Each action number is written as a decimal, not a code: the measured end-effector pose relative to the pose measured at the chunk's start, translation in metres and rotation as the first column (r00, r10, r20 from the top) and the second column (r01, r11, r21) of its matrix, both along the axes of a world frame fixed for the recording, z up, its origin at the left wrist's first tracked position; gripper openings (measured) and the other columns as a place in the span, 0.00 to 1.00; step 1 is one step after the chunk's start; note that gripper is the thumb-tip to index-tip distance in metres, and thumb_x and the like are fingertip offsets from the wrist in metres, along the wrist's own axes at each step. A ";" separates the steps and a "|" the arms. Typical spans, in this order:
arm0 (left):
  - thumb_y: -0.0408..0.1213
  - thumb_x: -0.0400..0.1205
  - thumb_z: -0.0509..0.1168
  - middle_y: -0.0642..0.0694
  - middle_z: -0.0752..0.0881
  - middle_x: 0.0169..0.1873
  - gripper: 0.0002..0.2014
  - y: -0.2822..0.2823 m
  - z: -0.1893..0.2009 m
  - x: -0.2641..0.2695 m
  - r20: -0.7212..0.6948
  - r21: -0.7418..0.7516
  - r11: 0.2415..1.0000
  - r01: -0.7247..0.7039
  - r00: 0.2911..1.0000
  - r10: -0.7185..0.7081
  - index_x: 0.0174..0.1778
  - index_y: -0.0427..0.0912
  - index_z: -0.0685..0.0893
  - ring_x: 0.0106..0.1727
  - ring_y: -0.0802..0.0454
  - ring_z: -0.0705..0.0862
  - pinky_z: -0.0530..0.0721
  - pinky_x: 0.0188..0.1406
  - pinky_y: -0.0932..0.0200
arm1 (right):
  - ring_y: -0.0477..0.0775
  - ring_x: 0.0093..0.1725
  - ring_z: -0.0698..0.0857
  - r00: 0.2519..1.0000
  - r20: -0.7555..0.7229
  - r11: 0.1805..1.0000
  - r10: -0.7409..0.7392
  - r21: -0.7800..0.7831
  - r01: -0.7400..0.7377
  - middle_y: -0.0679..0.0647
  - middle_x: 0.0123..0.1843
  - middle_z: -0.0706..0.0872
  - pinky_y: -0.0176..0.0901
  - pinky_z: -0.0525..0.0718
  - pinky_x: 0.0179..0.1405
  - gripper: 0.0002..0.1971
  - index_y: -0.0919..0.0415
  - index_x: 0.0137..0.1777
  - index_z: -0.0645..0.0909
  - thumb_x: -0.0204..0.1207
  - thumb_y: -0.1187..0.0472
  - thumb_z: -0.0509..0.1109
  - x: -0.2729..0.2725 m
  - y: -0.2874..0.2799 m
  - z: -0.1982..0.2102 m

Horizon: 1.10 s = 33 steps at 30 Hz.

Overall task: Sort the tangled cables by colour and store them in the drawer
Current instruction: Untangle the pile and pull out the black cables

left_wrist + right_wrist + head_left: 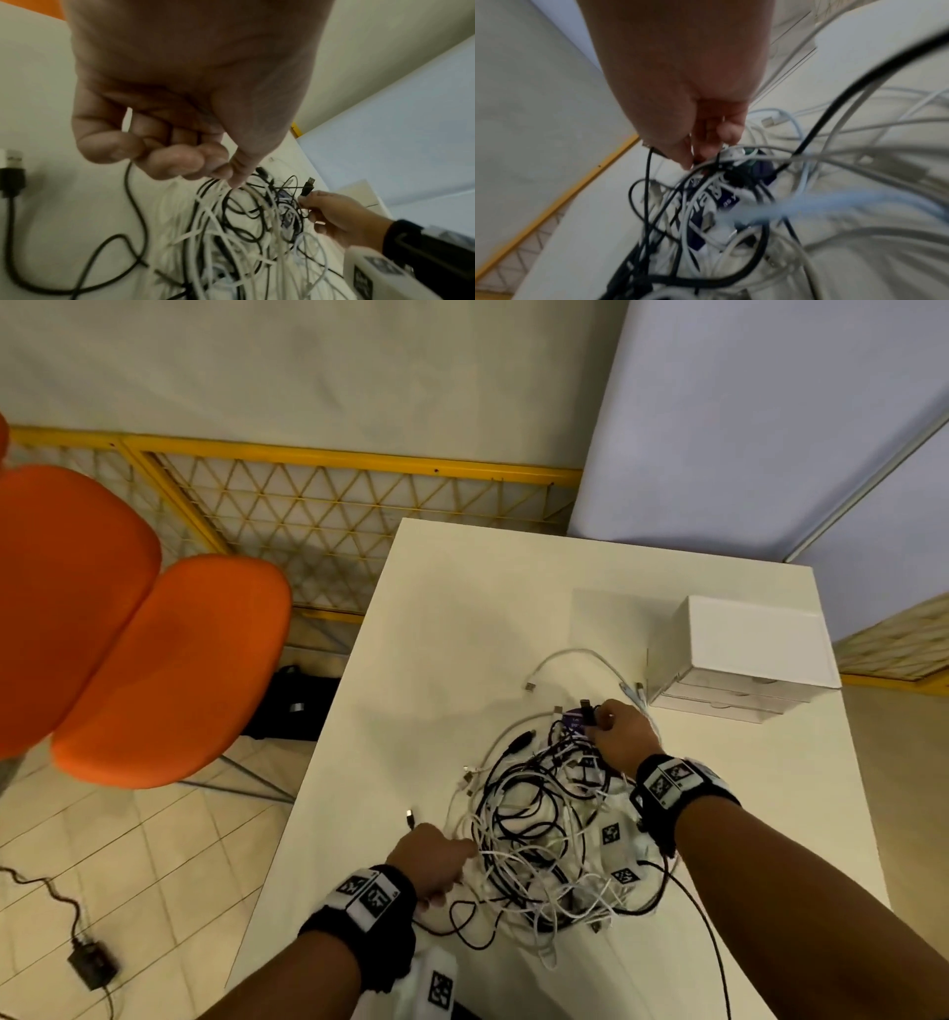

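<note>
A tangle of black and white cables (pixel 544 834) lies on the white table (pixel 462 618). My left hand (pixel 436 860) is at the tangle's near left edge, and in the left wrist view its fingers (pixel 180 160) pinch a white cable (pixel 254 194) at the top of the pile. My right hand (pixel 619 737) is at the far right of the tangle and pinches a black cable just below its USB plug (pixel 308 185). A white drawer unit (pixel 739 654) stands at the table's far right. A separate white cable (pixel 580 654) lies between tangle and drawers.
An orange chair (pixel 169 670) stands left of the table, above a tiled floor. A black adapter with a cord (pixel 92 963) lies on the floor at the lower left. A yellow mesh fence (pixel 328 505) runs behind. A black plug (pixel 12 178) lies near my left hand.
</note>
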<state>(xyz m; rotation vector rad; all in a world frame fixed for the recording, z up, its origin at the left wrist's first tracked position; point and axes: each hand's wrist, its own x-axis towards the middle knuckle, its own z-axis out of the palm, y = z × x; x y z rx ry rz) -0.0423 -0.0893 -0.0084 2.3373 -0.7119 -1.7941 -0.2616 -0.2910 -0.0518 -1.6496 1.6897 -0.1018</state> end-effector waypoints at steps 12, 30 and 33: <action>0.40 0.84 0.68 0.41 0.89 0.45 0.14 -0.053 0.055 -0.087 -0.300 -0.447 0.894 -0.043 0.948 -0.104 0.65 0.50 0.77 0.28 0.48 0.85 0.80 0.28 0.59 | 0.49 0.39 0.82 0.971 0.050 0.953 0.236 -0.207 -0.221 0.42 0.33 0.81 0.44 0.74 0.36 0.11 0.45 0.46 0.85 0.83 0.44 0.64 -0.021 0.063 0.075; 0.35 0.86 0.63 0.38 0.89 0.44 0.06 -0.064 0.070 -0.089 -0.143 -0.537 0.833 -0.130 0.988 0.062 0.56 0.39 0.82 0.26 0.43 0.85 0.89 0.31 0.41 | 0.54 0.46 0.86 0.905 0.138 0.901 0.401 -0.239 -0.363 0.52 0.45 0.90 0.52 0.82 0.47 0.06 0.57 0.51 0.87 0.81 0.60 0.68 -0.043 0.103 0.107; 0.26 0.83 0.64 0.42 0.85 0.53 0.21 -0.061 0.075 -0.088 -0.217 -0.603 0.781 -0.162 0.976 0.035 0.68 0.51 0.72 0.33 0.47 0.87 0.85 0.29 0.50 | 0.50 0.37 0.85 0.877 0.349 0.931 0.330 -0.274 -0.242 0.50 0.38 0.89 0.48 0.82 0.41 0.07 0.55 0.49 0.88 0.82 0.61 0.68 -0.041 0.109 0.129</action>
